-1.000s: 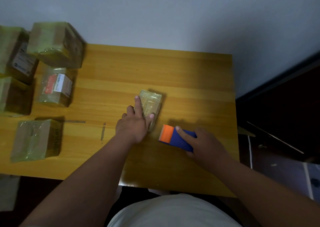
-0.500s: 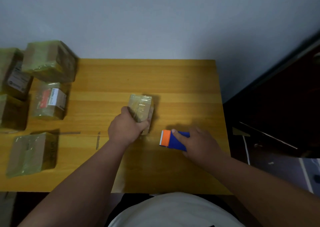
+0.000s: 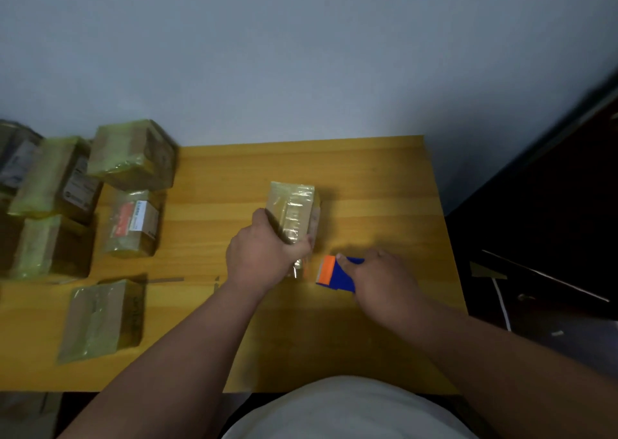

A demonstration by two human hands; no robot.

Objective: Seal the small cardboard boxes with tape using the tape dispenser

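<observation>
Gripping a small box at mid-counter, tape dispenser waiting just to its right

The left hand (image 3: 264,254) curls round the near end of the taped box (image 3: 294,212) — its long axis runs away from the person — on the wooden counter (image 3: 384,197). The right hand (image 3: 384,283) rests on the blue-and-orange tape dispenser (image 3: 334,273), fingers over it, orange end facing the box; whether it grips is unclear. Being nearer, it likely brings the dispenser across leftward.
</observation>
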